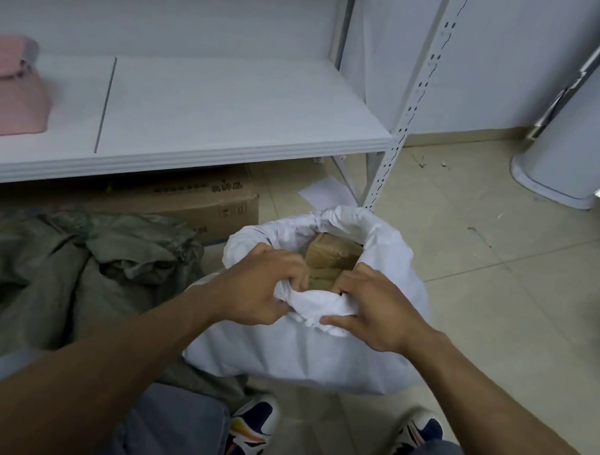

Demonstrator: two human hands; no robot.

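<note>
A white woven sack stands on the tiled floor between my feet, its mouth rolled down. Inside it sits a brown taped cardboard parcel, partly hidden by the rim and my fingers. My left hand grips the near rim of the sack on its left side, fingers curled into the fabric. My right hand grips the same rolled rim on the right, thumb pressed along the fold.
A crumpled green sack lies on the floor to the left. A cardboard box sits under a white shelf that bears a pink bag. A white shelf post rises behind the sack. A white cylindrical unit stands far right.
</note>
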